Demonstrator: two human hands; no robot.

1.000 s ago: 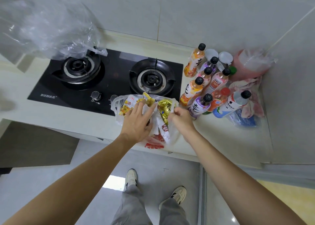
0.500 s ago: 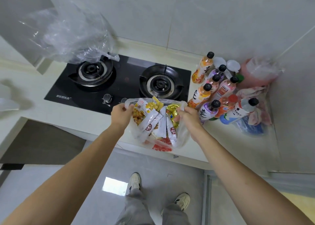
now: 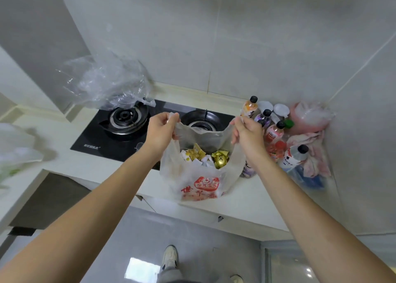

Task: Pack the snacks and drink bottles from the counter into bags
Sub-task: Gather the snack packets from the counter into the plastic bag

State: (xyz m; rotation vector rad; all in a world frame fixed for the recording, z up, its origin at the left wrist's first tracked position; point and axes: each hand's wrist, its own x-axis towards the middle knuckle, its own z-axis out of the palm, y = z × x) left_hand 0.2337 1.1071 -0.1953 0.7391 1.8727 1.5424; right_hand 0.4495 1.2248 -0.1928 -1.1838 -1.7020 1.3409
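Note:
A white plastic bag (image 3: 200,184) with red print stands at the counter's front edge, its mouth held open. Gold and yellow snack packets (image 3: 205,156) show inside it. My left hand (image 3: 161,130) grips the left handle. My right hand (image 3: 246,130) grips the right handle. Both handles are pulled up above the bag. Several drink bottles (image 3: 275,132) with black caps stand grouped just right of the bag, near the wall corner; some are partly hidden behind my right hand and arm.
A black two-burner gas hob (image 3: 137,128) lies behind the bag. A crumpled clear plastic bag (image 3: 107,83) sits over its left burner. A pink bag (image 3: 310,117) and a pink cloth (image 3: 310,152) fill the right corner. The counter edge (image 3: 235,214) drops to the floor.
Both hands have lifted the bag's handles upward, so the bag now stands tall and the snacks have sunk inside. Earlier the bag lay low with the packets spilling at its mouth.

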